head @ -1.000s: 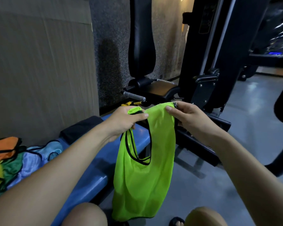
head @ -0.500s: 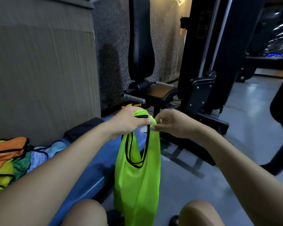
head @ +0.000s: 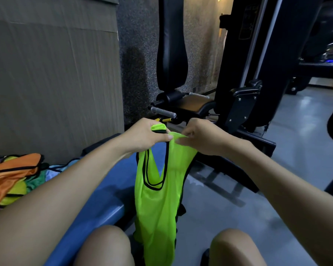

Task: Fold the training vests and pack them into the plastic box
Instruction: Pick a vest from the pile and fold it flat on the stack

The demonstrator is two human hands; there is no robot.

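Neon-green vest hanging over blue bench, left hand gripping its straps, right hand pinching its top edge

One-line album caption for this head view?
Both hands, left and right, pinch a neon green vest by its shoulders above a blue bench.

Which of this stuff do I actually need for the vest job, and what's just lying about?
Job: green vest, held up by left hand and right hand; vest pile on the bench.
Lying about: gym machine. No plastic box in view.
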